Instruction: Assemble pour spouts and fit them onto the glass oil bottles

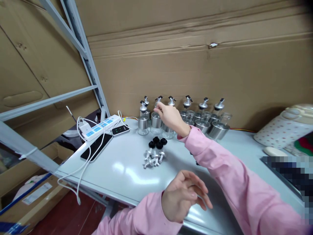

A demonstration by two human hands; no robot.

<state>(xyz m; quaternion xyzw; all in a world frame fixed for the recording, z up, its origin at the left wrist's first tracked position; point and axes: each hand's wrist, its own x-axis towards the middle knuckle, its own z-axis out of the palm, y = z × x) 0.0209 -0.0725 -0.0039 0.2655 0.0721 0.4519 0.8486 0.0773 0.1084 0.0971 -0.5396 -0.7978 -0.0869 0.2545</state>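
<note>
My right hand [171, 117] reaches across to the rows of glass bottles with metal sleeves. Its fingers are pinched at the neck of an uncapped-looking bottle [156, 121]; what lies between them is hidden. To the left of it stands a bottle with a silver pourer [143, 124] fitted on top. My left hand [182, 195] hovers over the front of the table, palm inward, fingers loosely bent and apart, holding nothing. Between the hands and the power strip lie a small heap of silver pourer parts [154, 159] and several black stoppers [158, 143].
More open bottles [218, 129] stand to the right, with pourer-topped ones behind. At left are a power strip [104, 125], a phone [97, 147], a small black device [120, 130] and white cables. A dotted white appliance [281, 127] sits at right; cardboard [171, 65] backs the table.
</note>
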